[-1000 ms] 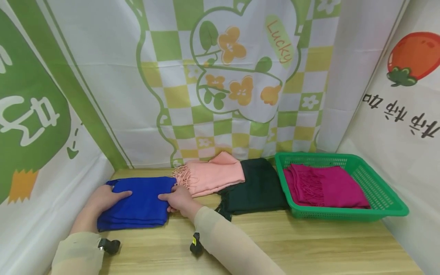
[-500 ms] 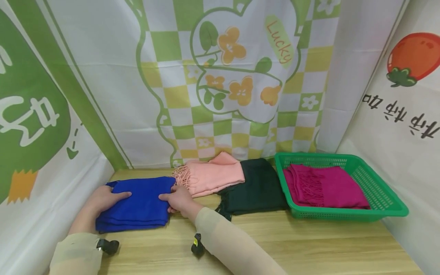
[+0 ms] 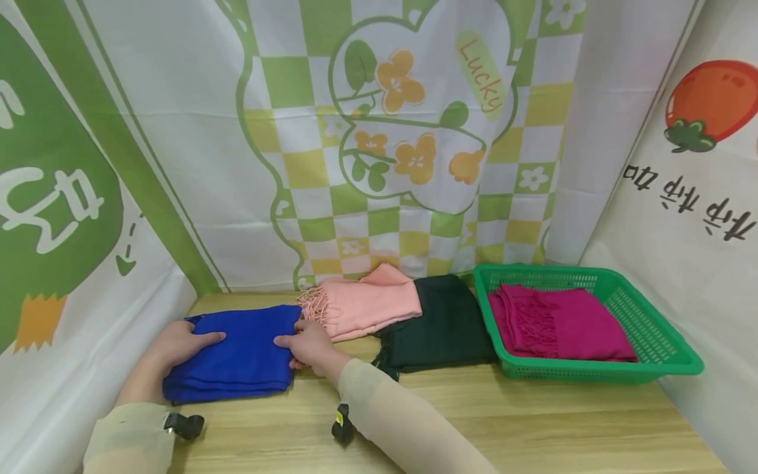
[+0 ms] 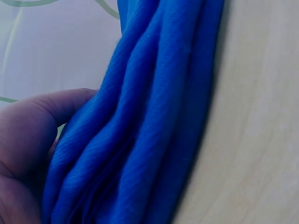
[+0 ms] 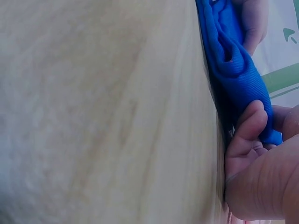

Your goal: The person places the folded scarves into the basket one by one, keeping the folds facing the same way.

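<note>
A folded blue scarf (image 3: 243, 352) lies on the table at the left in the head view. My left hand (image 3: 180, 342) grips its left side, thumb on top and the other fingers hidden by the cloth. At the opposite side my right hand (image 3: 310, 343) pinches the right edge between thumb and fingers. Stacked folds of the blue scarf (image 4: 154, 112) fill the left wrist view, the thumb (image 4: 65, 105) lying over them. The right wrist view has the fingers (image 5: 250, 128) curled around the blue scarf's edge (image 5: 243, 84), low against the tabletop.
A folded pink scarf (image 3: 367, 306) with fringe lies behind my right hand, overlapping a dark green scarf (image 3: 441, 336). To the right stands a green plastic basket (image 3: 598, 368) holding a magenta scarf (image 3: 592, 322). Printed cloth walls (image 3: 201, 164) enclose the wooden table (image 3: 533, 421).
The blue scarf's left side has shifted slightly left and toward me with my left hand. My right hand stays at the right edge, and the other scarves have not moved.
</note>
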`<state>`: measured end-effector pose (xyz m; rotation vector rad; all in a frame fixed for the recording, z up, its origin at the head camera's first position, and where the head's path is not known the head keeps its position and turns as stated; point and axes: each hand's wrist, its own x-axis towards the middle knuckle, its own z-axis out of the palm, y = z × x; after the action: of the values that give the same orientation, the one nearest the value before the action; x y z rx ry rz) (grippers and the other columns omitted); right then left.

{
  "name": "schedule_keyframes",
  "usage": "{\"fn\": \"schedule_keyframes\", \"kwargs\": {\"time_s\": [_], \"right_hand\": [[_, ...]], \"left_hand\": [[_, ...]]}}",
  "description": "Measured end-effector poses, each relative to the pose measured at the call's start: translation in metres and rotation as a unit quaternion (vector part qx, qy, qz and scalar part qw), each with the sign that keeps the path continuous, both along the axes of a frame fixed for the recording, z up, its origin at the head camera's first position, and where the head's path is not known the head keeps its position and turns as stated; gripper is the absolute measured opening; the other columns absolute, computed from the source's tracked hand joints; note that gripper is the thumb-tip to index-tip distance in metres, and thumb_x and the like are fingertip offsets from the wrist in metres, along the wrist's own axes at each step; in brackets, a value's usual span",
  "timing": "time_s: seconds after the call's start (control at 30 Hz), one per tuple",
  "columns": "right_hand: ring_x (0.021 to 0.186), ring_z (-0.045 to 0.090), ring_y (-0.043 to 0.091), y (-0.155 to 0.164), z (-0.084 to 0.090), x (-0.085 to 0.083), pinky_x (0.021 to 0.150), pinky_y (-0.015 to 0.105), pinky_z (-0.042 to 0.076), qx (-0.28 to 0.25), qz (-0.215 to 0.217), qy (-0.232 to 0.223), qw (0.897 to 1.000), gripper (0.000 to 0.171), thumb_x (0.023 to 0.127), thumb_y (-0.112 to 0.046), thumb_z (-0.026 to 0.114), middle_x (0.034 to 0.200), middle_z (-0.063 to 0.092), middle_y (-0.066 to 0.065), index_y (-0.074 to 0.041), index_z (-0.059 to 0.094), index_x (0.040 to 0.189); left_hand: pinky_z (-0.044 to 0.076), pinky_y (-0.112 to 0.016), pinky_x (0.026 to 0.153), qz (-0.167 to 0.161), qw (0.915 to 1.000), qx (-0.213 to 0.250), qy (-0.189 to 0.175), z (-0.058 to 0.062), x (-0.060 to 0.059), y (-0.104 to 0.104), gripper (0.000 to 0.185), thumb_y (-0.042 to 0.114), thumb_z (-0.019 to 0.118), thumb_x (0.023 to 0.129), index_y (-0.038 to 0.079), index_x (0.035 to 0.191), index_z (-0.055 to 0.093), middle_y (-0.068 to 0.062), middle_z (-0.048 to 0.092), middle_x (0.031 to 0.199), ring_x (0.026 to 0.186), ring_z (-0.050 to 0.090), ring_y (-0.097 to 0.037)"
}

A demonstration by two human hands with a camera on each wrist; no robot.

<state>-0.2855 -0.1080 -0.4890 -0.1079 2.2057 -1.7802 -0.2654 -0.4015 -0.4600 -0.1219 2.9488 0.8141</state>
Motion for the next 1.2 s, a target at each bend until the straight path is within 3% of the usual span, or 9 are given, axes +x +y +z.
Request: {"fn": "schedule_keyframes", "kwargs": {"time_s": [0.23, 0.43, 0.63, 0.7, 0.8, 0.87, 0.93, 1.03, 1.2], "right_hand": [[0.043, 0.054, 0.013, 0.003, 0.002, 0.000, 0.043, 0.024, 0.049, -0.001, 0.002, 0.002, 1.000, 0.065, 0.101, -0.018, 0.085, 0.149, 0.067, 0.014, -0.001, 0.059, 0.158], [0.043, 0.054, 0.013, 0.006, 0.004, 0.001, 0.043, 0.024, 0.049, -0.011, 0.001, 0.004, 1.000, 0.064, 0.101, -0.016, 0.086, 0.133, 0.073, 0.014, 0.000, 0.060, 0.157], [0.044, 0.055, 0.013, 0.010, 0.007, 0.000, 0.044, 0.025, 0.049, -0.003, 0.007, 0.012, 1.000, 0.062, 0.101, -0.017, 0.085, 0.139, 0.070, 0.015, -0.002, 0.061, 0.157], [0.044, 0.055, 0.013, 0.011, 0.008, -0.001, 0.044, 0.025, 0.049, 0.001, 0.009, 0.014, 1.000, 0.062, 0.102, -0.018, 0.085, 0.139, 0.070, 0.015, -0.002, 0.061, 0.157], [0.045, 0.055, 0.013, 0.012, 0.009, -0.001, 0.044, 0.025, 0.049, -0.002, 0.010, 0.015, 1.000, 0.063, 0.102, -0.018, 0.084, 0.139, 0.071, 0.015, -0.001, 0.060, 0.157], [0.045, 0.056, 0.014, 0.014, 0.010, -0.001, 0.044, 0.025, 0.049, -0.008, 0.012, 0.016, 1.000, 0.062, 0.102, -0.017, 0.084, 0.138, 0.071, 0.015, 0.000, 0.060, 0.157], [0.046, 0.056, 0.014, 0.016, 0.012, 0.000, 0.044, 0.025, 0.049, -0.010, 0.016, 0.018, 1.000, 0.062, 0.102, -0.017, 0.084, 0.135, 0.071, 0.016, 0.001, 0.060, 0.156], [0.047, 0.057, 0.015, 0.018, 0.015, 0.000, 0.045, 0.025, 0.049, -0.011, 0.023, 0.022, 0.999, 0.061, 0.103, -0.018, 0.084, 0.132, 0.071, 0.017, 0.001, 0.060, 0.155], [0.048, 0.058, 0.015, 0.022, 0.018, 0.000, 0.046, 0.027, 0.050, -0.015, 0.026, 0.025, 0.999, 0.054, 0.102, -0.018, 0.084, 0.119, 0.072, 0.014, -0.002, 0.065, 0.150]], "left_hand": [[0.045, -0.074, 0.111, -0.004, 1.0000, 0.001, -0.005, -0.003, -0.002, -0.002, 0.101, 0.053, 0.066, 0.107, -0.038, 0.141, 0.037, -0.059, 0.040, 0.146, 0.135, 0.047, -0.073], [0.046, -0.074, 0.109, -0.010, 0.9999, -0.002, 0.005, -0.003, -0.004, -0.002, 0.100, 0.053, 0.066, 0.107, -0.038, 0.140, 0.039, -0.059, 0.043, 0.145, 0.133, 0.049, -0.072], [0.047, -0.074, 0.108, -0.012, 0.9998, 0.011, 0.008, 0.000, -0.003, 0.002, 0.099, 0.051, 0.067, 0.107, -0.038, 0.140, 0.039, -0.058, 0.044, 0.144, 0.133, 0.050, -0.072], [0.051, -0.070, 0.104, -0.013, 0.9996, 0.020, 0.014, 0.002, -0.002, 0.003, 0.095, 0.050, 0.068, 0.107, -0.037, 0.139, 0.044, -0.056, 0.052, 0.138, 0.126, 0.058, -0.067], [0.057, -0.056, 0.088, -0.011, 0.9991, 0.034, 0.023, 0.004, -0.001, 0.005, 0.079, 0.048, 0.069, 0.107, -0.028, 0.124, 0.059, -0.042, 0.067, 0.112, 0.101, 0.067, -0.050], [0.053, -0.046, 0.077, -0.008, 0.9989, 0.039, 0.027, 0.005, 0.000, 0.007, 0.066, 0.048, 0.070, 0.107, -0.019, 0.107, 0.064, -0.025, 0.067, 0.094, 0.088, 0.063, -0.035], [0.048, -0.040, 0.072, -0.006, 0.9986, 0.044, 0.030, 0.005, 0.000, 0.008, 0.056, 0.047, 0.070, 0.107, -0.008, 0.096, 0.063, -0.013, 0.061, 0.086, 0.082, 0.057, -0.028], [0.046, -0.038, 0.071, -0.003, 0.9983, 0.046, 0.035, 0.007, 0.000, 0.010, 0.051, 0.047, 0.069, 0.107, 0.000, 0.090, 0.060, -0.007, 0.056, 0.083, 0.080, 0.055, -0.025], [0.045, -0.038, 0.071, -0.003, 0.9981, 0.051, 0.034, 0.009, -0.001, 0.013, 0.052, 0.048, 0.069, 0.107, 0.001, 0.089, 0.057, -0.006, 0.052, 0.082, 0.080, 0.053, -0.025]]}}
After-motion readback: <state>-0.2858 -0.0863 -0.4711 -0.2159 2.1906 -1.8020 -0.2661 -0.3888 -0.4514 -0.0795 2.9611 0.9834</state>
